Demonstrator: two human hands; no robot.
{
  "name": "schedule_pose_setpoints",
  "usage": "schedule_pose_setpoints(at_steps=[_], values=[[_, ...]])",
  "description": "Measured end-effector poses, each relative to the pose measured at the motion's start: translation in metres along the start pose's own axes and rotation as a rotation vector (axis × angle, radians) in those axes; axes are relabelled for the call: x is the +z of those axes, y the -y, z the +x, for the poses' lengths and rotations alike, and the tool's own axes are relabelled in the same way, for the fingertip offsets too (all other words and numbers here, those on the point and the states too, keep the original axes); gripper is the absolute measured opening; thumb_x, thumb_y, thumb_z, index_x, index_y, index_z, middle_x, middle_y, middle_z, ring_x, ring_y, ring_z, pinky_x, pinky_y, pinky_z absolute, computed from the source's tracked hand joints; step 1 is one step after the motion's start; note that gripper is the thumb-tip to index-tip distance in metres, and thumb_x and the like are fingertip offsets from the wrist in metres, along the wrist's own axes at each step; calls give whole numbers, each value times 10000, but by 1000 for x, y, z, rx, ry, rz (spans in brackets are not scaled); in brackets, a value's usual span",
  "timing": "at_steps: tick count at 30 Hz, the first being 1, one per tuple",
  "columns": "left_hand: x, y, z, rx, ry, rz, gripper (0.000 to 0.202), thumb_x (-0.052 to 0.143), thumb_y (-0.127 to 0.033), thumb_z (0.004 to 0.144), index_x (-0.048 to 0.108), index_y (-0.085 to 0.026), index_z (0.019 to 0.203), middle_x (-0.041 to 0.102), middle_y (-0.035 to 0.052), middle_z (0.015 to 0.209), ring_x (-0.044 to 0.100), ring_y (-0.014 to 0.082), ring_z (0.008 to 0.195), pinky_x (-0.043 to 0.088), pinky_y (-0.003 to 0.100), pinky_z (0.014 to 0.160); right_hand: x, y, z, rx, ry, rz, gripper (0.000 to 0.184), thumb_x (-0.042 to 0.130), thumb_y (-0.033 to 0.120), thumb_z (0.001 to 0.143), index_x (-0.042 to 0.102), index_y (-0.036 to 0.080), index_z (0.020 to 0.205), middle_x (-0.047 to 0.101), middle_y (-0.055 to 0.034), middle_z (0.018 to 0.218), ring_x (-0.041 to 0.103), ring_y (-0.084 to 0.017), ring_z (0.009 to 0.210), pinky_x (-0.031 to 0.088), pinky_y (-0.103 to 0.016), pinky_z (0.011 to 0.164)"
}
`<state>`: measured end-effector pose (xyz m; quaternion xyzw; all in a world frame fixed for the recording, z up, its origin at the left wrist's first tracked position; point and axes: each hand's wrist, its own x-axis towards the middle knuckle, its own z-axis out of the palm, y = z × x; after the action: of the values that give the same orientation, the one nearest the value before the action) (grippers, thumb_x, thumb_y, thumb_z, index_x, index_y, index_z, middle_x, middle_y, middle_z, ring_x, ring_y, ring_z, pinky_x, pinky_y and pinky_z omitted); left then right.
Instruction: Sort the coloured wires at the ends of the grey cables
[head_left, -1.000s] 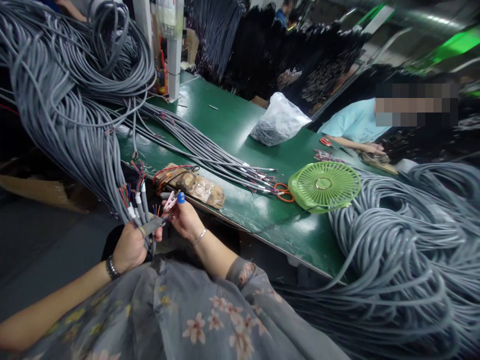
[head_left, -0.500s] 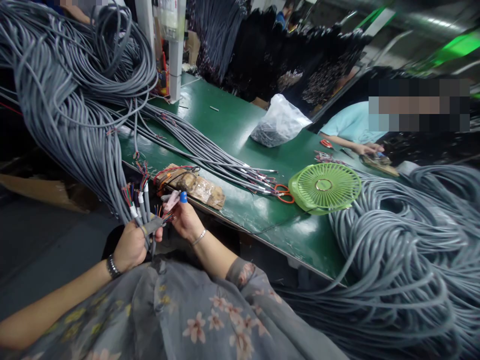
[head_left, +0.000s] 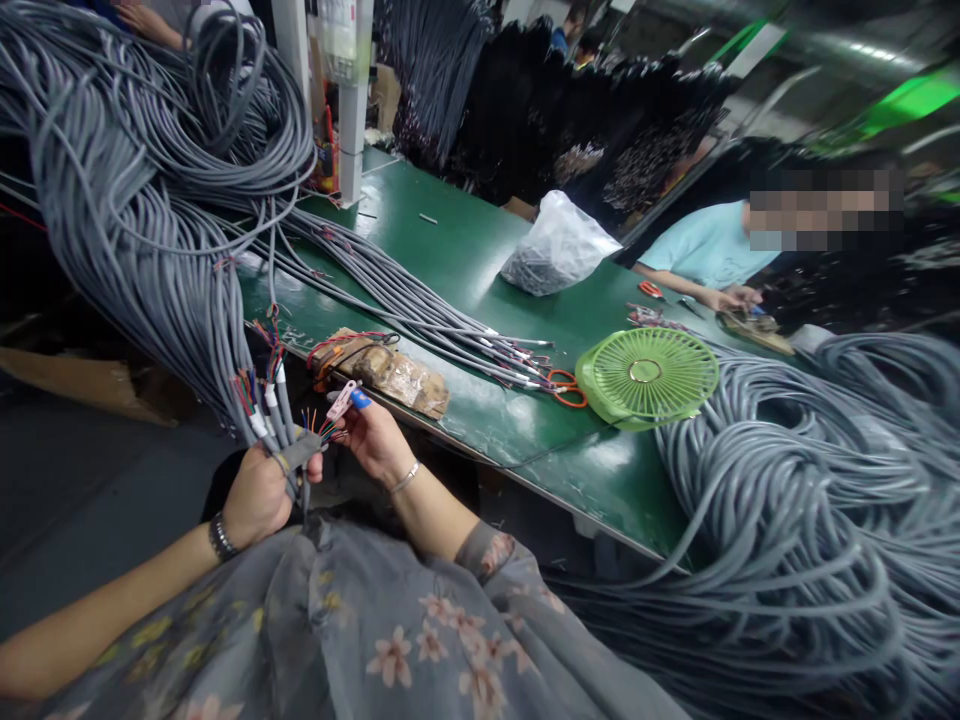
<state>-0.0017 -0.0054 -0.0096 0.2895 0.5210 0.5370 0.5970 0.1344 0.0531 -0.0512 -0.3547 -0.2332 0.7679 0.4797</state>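
My left hand (head_left: 259, 495) is closed around several grey cables (head_left: 279, 420) at the table's near edge. White bands and fanned coloured wires show at their ends. One short grey cable end (head_left: 301, 452) lies across my left fingers, its thin coloured wires (head_left: 324, 428) pointing right. Close beside these wires, my right hand (head_left: 376, 445) pinches a small pink tool (head_left: 343, 400); its exact kind is unclear. A blue cover (head_left: 361, 399) sits on my right thumb. Whether my right fingers also touch the wires, I cannot tell.
Behind my hands lies a tape-wrapped block (head_left: 405, 375) on the green table (head_left: 465, 260). A cable bundle (head_left: 420, 295), orange-handled scissors (head_left: 568, 388), a green fan (head_left: 646, 375) and a plastic bag (head_left: 559, 245) are beyond. Cable heaps (head_left: 810, 480) flank me. A co-worker (head_left: 697, 250) sits opposite.
My right hand has shifted slightly, and the pink tool has turned, showing more of its face. The wire ends in my left hand have tilted a little left.
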Motion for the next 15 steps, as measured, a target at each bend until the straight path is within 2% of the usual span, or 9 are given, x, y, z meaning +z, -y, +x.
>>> schedule_pose_setpoints(at_steps=[5, 8, 11, 13, 15], values=[[2, 0, 1, -12, -49, -14, 371, 918, -368, 461, 642, -197, 640, 611, -44, 449, 509, 96, 430, 430, 213, 448, -1, -4, 4, -33, -45, -38, 450, 874, 601, 741, 691, 190, 769, 637, 19, 654, 515, -103, 577, 481, -225, 560], [3, 1, 0, -24, -81, -21, 375, 912, -365, 435, 639, -201, 632, 612, -42, 448, 501, 99, 431, 423, 214, 441, -4, -9, 7, -210, -143, -133, 520, 891, 658, 671, 639, 203, 669, 595, 36, 590, 484, -104, 552, 458, -241, 562], [3, 2, 0, -30, -90, -18, 368, 904, -361, 432, 638, -207, 634, 609, -43, 445, 490, 104, 424, 416, 221, 434, -5, -13, 10, -343, -198, -224, 576, 833, 745, 683, 631, 209, 626, 588, 27, 572, 492, -118, 560, 447, -257, 574], [3, 3, 0, -32, -85, -12, 362, 899, -361, 437, 634, -209, 631, 604, -43, 442, 490, 106, 424, 415, 222, 435, -5, -14, 11, -309, -171, -209, 576, 778, 769, 740, 668, 208, 673, 600, 16, 589, 513, -131, 574, 452, -264, 578], [3, 4, 1, -37, -82, -10, 353, 893, -355, 434, 635, -209, 626, 601, -40, 439, 500, 110, 433, 418, 223, 440, -3, -14, 12, -210, -113, -142, 553, 753, 750, 795, 706, 200, 757, 622, 4, 625, 547, -141, 598, 466, -265, 587]])
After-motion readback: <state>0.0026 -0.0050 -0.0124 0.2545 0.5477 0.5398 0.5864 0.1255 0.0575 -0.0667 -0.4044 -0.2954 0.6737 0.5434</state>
